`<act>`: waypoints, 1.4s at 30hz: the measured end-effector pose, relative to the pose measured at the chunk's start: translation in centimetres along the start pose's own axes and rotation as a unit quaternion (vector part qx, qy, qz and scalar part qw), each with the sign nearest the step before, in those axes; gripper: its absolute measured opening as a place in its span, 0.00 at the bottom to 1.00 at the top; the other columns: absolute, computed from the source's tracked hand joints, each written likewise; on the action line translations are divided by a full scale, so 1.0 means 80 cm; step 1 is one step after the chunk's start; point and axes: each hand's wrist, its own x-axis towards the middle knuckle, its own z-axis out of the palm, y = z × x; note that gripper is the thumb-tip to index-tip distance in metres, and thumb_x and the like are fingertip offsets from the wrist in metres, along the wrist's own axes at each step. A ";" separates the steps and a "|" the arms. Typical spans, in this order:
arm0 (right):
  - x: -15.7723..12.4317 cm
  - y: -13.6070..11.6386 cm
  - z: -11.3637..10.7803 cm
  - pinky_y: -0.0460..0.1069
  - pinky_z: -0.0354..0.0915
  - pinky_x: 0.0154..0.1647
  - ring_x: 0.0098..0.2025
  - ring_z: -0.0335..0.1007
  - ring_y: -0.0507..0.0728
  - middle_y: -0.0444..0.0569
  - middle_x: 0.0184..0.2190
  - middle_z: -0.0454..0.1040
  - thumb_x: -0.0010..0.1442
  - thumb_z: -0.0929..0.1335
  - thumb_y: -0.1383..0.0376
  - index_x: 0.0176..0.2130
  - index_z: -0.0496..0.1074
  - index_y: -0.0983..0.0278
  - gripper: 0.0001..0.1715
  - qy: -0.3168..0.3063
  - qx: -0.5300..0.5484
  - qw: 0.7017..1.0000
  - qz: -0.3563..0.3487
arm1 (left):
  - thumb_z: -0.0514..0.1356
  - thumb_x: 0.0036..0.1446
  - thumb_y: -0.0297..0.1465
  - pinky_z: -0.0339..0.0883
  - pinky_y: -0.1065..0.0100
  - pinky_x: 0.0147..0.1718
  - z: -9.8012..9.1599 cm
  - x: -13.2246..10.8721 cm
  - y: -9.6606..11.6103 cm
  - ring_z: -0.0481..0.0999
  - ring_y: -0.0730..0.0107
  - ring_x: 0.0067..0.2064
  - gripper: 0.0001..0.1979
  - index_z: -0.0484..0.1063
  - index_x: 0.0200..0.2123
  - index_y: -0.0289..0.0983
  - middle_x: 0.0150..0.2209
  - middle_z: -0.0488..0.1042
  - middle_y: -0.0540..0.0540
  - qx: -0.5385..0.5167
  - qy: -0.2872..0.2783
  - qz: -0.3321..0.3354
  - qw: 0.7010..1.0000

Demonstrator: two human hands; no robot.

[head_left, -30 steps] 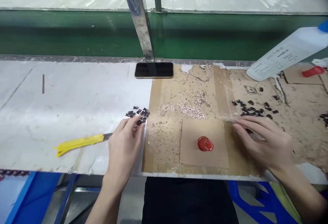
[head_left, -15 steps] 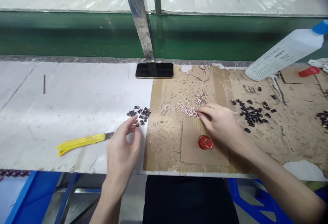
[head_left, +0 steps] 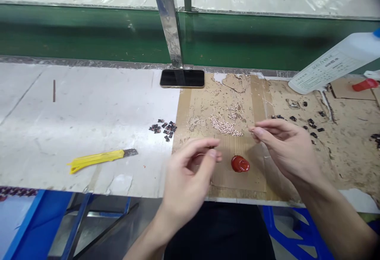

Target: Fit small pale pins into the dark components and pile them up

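cardboard mat (head_left: 225, 101), left hand (head_left: 188, 178) moved over it, right hand (head_left: 286, 149) lifted, fingers (head_left: 258, 130) seemingly pinched

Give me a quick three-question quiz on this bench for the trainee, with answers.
1. Of these, which lies nearest the right hand: A) the red blob, B) the yellow utility knife, C) the black phone?
2. True or false: the yellow utility knife lies on the white surface.
3. Which hand is nearer the dark parts on the white surface?

Key: 1) A; 2) true; 3) the left hand.
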 end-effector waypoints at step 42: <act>-0.083 -0.031 -0.003 0.42 0.76 0.46 0.44 0.80 0.51 0.44 0.40 0.81 0.68 0.70 0.73 0.39 0.74 0.58 0.09 -0.121 0.087 0.988 -0.024 | 0.62 0.69 0.22 0.81 0.71 0.43 0.036 -0.028 -0.019 0.86 0.68 0.39 0.06 0.79 0.45 0.33 0.38 0.85 0.45 0.247 -0.119 0.297 0.915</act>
